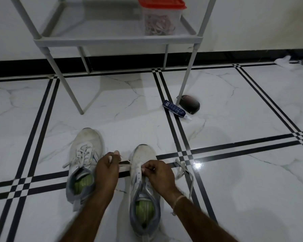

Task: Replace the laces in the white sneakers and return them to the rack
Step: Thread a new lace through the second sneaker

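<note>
Glossy marble-look floor (234, 172), matt grey rack (115, 40), scuffed cloth sneakers (87, 145), clear plastic container (160, 21).

The person's left forearm (87, 212) and right forearm (198, 219) are bare along the whole length that shows, from the near edge of the view up to the wrists. The left hand (107, 170) and the right hand (160, 173) are bare too, with short, pale fingernails showing on a few fingers. A thin, pale thread (180, 199) is wound round the right wrist like a bracelet, a short loose end hanging from it on the near side; the nearest parts of both arms are blurred.
</note>
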Demonstrator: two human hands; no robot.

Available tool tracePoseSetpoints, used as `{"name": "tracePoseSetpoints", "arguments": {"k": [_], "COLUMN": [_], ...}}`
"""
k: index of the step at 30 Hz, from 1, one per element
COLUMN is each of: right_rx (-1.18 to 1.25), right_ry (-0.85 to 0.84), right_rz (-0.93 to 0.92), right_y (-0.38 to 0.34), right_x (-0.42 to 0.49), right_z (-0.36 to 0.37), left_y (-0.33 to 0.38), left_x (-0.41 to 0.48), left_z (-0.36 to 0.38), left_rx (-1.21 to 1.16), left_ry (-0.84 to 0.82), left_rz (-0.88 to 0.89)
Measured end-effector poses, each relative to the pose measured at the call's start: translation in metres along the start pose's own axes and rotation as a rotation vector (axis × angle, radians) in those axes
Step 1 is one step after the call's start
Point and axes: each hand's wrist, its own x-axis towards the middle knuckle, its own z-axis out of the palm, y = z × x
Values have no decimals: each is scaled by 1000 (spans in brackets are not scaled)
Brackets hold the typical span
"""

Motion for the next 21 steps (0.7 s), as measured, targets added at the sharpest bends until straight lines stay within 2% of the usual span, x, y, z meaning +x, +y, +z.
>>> {"name": "tracePoseSetpoints", "arguments": {"k": [3, 4, 6, 8, 9, 11, 14, 17, 18, 21], "right_rx": [18, 35, 83, 89, 93, 119, 100, 126, 129, 39], "right_ry": [-13, -47, -124, -182, -207, -230, -245, -317, -305, -150], "right_rz": [-14, -29, -62, -116, -130, -110, -114, -170, -177, -158], "right_y": [0, -2, -9, -15, -18, -23, -32, -50, -54, -49], "right_x": [1, 2, 4, 7, 9, 13, 16, 15, 16, 21], "right_z": [-2, -4, -14, -32, -43, -71, -106, -114, -116, -134], "left_y": [-3, -2, 4, -1, -5, -12, -10, 17, 23, 19], "left_x": [-4, -6, -12, -12, -11, -8, -10, -15, -15, -1], "left_z": [-5, -2, 11, 20, 19, 15, 20, 35, 38, 31], "left_rx": [723, 784, 730, 587, 542, 558, 587, 312, 239, 137], "left_ry": [-5, -9, -159, -394, -444, -392, -322, -495, -496, -278], "left_rz": [373, 469, 545, 476, 416, 388, 470, 395, 351, 191]}}
